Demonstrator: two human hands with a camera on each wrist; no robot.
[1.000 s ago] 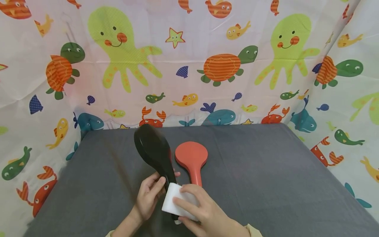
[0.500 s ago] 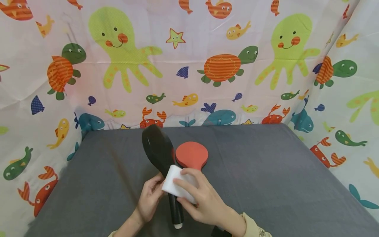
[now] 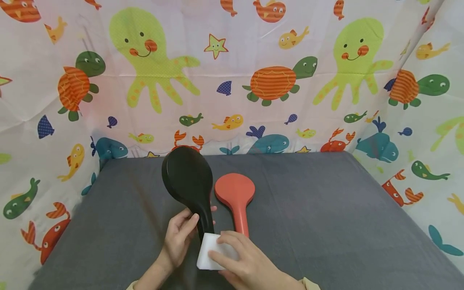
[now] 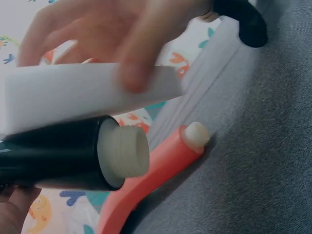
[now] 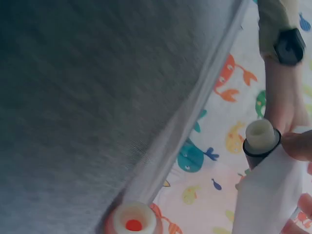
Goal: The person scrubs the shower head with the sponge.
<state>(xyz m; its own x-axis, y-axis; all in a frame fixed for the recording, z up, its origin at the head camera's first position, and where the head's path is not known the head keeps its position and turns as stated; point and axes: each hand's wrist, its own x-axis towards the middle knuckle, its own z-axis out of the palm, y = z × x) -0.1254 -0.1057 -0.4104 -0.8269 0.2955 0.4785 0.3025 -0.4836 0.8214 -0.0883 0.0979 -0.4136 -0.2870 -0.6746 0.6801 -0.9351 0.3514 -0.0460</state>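
In the head view a black hand shower head [image 3: 187, 177] is held up at a tilt, its round head pointing away. My left hand [image 3: 177, 237] grips its neck, thumb on the near side. Between the fingers and thumb of my right hand [image 3: 250, 259] is a white sponge block [image 3: 208, 258], which lies against the handle and covers its lower part in the head view. The left wrist view shows the sponge along the top of the black handle [image 4: 58, 161], with a pale threaded connector [image 4: 129, 152] sticking out of its end.
A red hand shower head [image 3: 235, 189] lies on the grey cloth-covered table [image 3: 326, 217], just right of the black one. Behind and at both sides hangs a white curtain [image 3: 239, 36] printed with sea animals. A dark wrist camera [image 5: 290, 46] sits on the left wrist.
The sponge slid up the black handle, then came back down toward its end. The black shower head has turned, so more of its broad round surface shows.
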